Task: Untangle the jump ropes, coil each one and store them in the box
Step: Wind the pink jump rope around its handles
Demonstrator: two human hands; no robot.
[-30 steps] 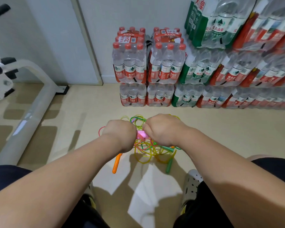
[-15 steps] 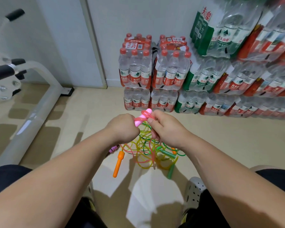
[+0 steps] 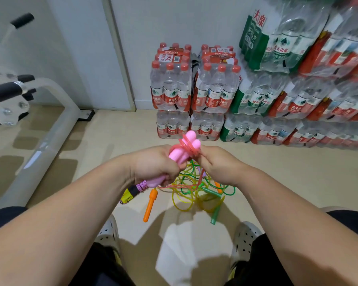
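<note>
Head view, near to far. Two clogs point(image 3: 244, 242) and the knees frame a bare patch of floor point(image 3: 298, 178), which suggests a seated person working over the pile. Left hand point(image 3: 155, 168) is closed around a pair of pink handles point(image 3: 184, 149), holding them upright and together, probably so their pink cord point(image 3: 191, 146), wound around the tops, can be worked on. Right hand point(image 3: 217, 168) is pinched shut at that cord beside the handle tops; whether it is winding or unwinding cannot be told. A purple and yellow handle point(image 3: 132, 193) pokes out below the left hand. Beneath both hands the tangle of yellow, green and orange ropes point(image 3: 194, 190) rests on the floor, with an orange handle point(image 3: 150, 205) and a green handle point(image 3: 216, 211) trailing toward the feet. No rope looks fully freed, and no box is in view. Behind stand packs of bottled water point(image 3: 194, 89) against the wall, and a white exercise frame point(image 3: 50, 124) at far left.
</note>
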